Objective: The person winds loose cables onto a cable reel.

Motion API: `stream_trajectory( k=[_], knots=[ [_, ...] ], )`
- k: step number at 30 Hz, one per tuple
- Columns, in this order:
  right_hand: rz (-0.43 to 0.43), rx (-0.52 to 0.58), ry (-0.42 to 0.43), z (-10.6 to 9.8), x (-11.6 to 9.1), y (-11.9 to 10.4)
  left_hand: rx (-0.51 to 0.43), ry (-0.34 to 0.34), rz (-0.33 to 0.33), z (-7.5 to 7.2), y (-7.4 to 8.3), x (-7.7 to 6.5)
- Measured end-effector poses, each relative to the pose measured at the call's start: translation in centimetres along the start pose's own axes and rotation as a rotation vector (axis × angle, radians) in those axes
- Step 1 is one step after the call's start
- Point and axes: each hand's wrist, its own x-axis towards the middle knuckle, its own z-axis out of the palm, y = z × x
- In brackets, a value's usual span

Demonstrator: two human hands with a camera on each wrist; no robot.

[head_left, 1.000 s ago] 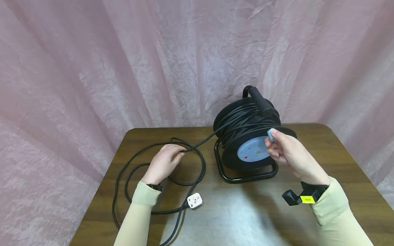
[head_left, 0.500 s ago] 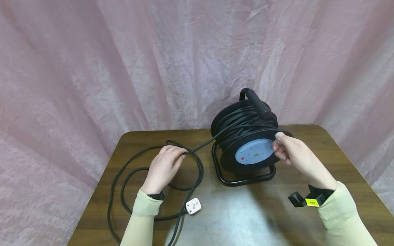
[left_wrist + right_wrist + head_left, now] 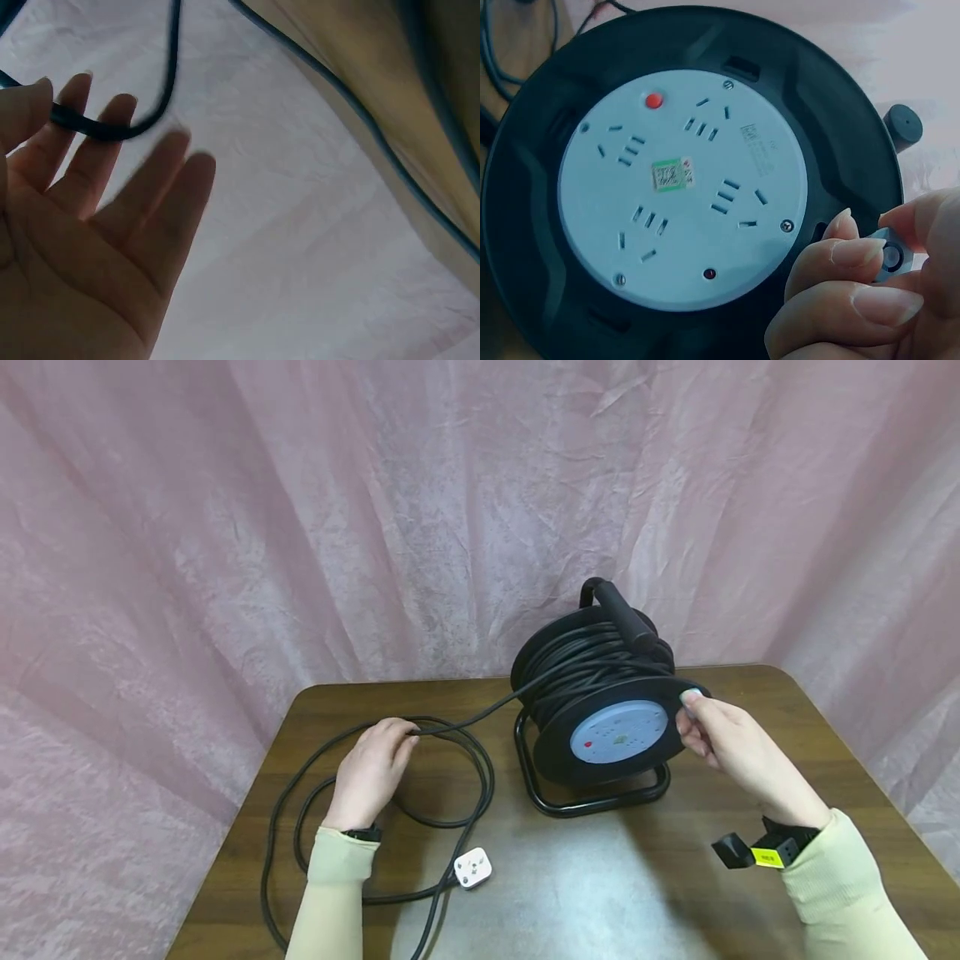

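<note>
A black cable reel stands on the table, its pale blue socket plate facing the front. From the wound drum a black cable runs left to my left hand. Thumb and first fingers pinch the cable, while the other fingers extend loosely, as the left wrist view shows. At the right side of the reel's front disc, my right hand pinches a small blue-grey crank knob between thumb and curled fingers. That hand partly hides the knob.
Loose loops of cable lie across the left of the brown table, around my left forearm. A white plug rests near the front middle. The reel has a black tube stand and a top handle. Pink curtain hangs behind.
My left hand has shifted left with the cable, away from the reel. The right hand has carried the knob rightward and slightly down around the disc. The view has shifted a little.
</note>
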Motion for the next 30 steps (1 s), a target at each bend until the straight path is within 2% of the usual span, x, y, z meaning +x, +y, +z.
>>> stream_trajectory(
  k=[4,10,13,16,21,23,25,27,30],
  knots=[
    [0.024,-0.009,0.006,-0.2,0.0,0.5,-0.022,-0.022,-0.045,-0.1,-0.5,-0.2],
    [0.057,-0.018,0.007,-0.3,0.0,1.3,-0.029,0.008,-0.036,-0.1,-0.5,-0.1],
    [0.068,-0.016,0.010,-0.3,0.0,1.7,-0.065,0.019,-0.051,-0.3,-0.5,0.0],
    [0.075,-0.014,0.012,-0.4,-0.1,2.0,-0.171,0.002,-0.107,-0.5,-0.4,0.2],
    [0.092,-0.024,0.013,-0.4,-0.2,2.5,-0.513,-0.132,-0.207,-1.0,-0.6,0.4],
    [0.096,-0.030,0.012,-0.3,-0.3,2.7,-0.626,-0.174,-0.233,-1.3,-0.6,0.3],
    [0.099,-0.029,0.008,-0.3,-0.3,2.8,-0.702,-0.183,-0.237,-1.6,-0.6,0.3],
    [0.103,-0.030,0.009,-0.3,-0.3,2.9,-0.695,-0.147,-0.215,-1.8,-0.6,0.3],
    [0.107,-0.034,0.012,-0.3,-0.4,3.0,-0.580,-0.036,-0.155,-1.9,-0.7,0.3]
  ],
)
